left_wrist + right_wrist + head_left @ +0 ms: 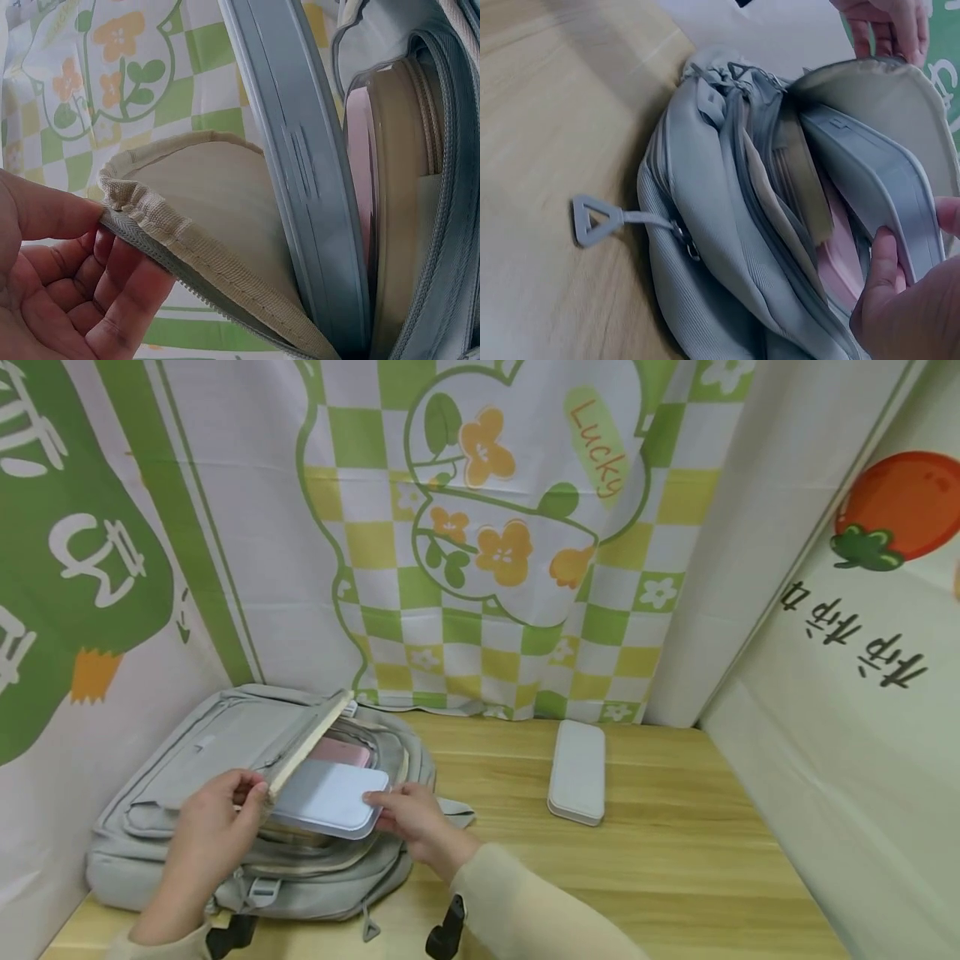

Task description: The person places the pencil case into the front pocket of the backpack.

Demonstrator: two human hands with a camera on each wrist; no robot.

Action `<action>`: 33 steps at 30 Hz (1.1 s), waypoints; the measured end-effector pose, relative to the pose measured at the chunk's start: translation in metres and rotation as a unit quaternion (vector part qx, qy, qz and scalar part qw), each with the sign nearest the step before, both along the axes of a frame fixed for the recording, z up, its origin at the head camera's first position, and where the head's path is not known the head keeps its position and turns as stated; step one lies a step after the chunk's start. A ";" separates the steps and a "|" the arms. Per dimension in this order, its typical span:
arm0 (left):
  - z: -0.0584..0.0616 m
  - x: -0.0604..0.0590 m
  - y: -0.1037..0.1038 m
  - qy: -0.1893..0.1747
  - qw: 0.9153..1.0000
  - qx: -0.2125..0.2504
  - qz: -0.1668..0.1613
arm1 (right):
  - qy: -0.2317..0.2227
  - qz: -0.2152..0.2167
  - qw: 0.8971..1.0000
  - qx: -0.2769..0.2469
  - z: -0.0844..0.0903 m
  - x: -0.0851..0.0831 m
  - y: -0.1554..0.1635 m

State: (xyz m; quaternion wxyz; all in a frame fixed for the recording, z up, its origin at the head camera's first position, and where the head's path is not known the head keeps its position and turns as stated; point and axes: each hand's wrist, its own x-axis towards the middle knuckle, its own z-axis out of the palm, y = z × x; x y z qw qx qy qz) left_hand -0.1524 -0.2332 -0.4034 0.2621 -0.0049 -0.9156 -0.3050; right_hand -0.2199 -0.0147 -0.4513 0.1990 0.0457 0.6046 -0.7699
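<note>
A grey backpack (187, 752) lies flat on the wooden table (675, 860) at the left, its main compartment unzipped. My left hand (251, 789) pinches the edge of the backpack flap (307, 743) and holds it lifted; the left wrist view shows thumb and fingers on the flap (202, 217). My right hand (382, 802) grips the near corner of a flat light-blue case (326, 795), which sits partly inside the opening. In the right wrist view the blue case (877, 180) stands between flap and inner pockets. A pink item (341, 752) lies deeper inside.
A long grey-white pencil case (577, 770) lies on the table right of the backpack. Printed cloth walls close in the back, left and right. A zipper pull (592, 219) trails from the backpack onto the wood.
</note>
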 end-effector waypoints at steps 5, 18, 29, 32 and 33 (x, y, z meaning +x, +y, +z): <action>-0.001 0.000 0.003 0.004 1.000 -0.011 -0.007 | 0.001 0.005 1.000 -0.013 -0.004 0.003 -0.015; -0.003 0.000 0.004 -0.018 1.000 -0.015 -0.015 | -0.027 0.046 0.999 0.011 -0.008 -0.011 -0.028; -0.006 -0.001 0.005 0.001 1.000 -0.009 -0.010 | -0.039 0.046 0.998 0.032 -0.010 -0.017 -0.045; -0.006 0.000 0.006 0.005 1.000 -0.008 -0.009 | -0.044 0.045 0.997 0.040 -0.010 -0.018 -0.047; -0.006 0.000 0.006 0.004 1.000 -0.009 -0.009 | -0.046 0.046 0.997 0.041 -0.010 -0.019 -0.047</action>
